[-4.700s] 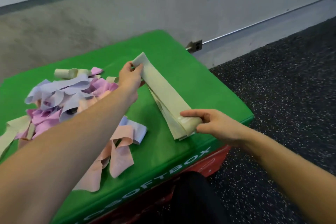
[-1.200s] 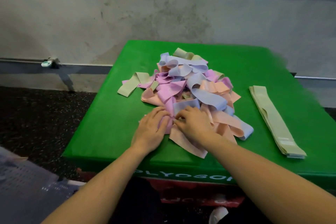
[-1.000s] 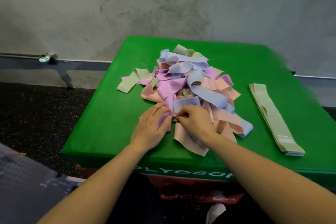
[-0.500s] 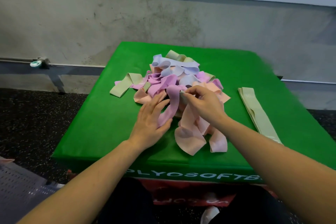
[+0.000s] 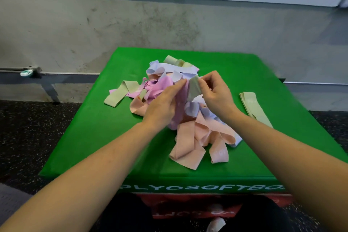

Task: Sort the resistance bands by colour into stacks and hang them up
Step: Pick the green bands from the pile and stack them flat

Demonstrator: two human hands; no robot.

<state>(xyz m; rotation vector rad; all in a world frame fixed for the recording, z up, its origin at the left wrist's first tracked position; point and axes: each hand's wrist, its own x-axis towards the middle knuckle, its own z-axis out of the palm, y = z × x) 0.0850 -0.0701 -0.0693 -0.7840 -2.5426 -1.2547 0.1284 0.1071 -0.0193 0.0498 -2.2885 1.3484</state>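
Head view: the right hand pinched a green band, and the left hand gripped a pink band mid-frame. The box was bare lower left. Half a second before, both hands were lower.

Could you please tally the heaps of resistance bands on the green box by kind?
Mixed tangled pile: 1
Sorted pale green stack: 1
Total: 2
The bands within each heap overlap too much to count.

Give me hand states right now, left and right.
Left hand: holding a pink band lifted from the pile.
Right hand: pinching a pale green band at its top edge.
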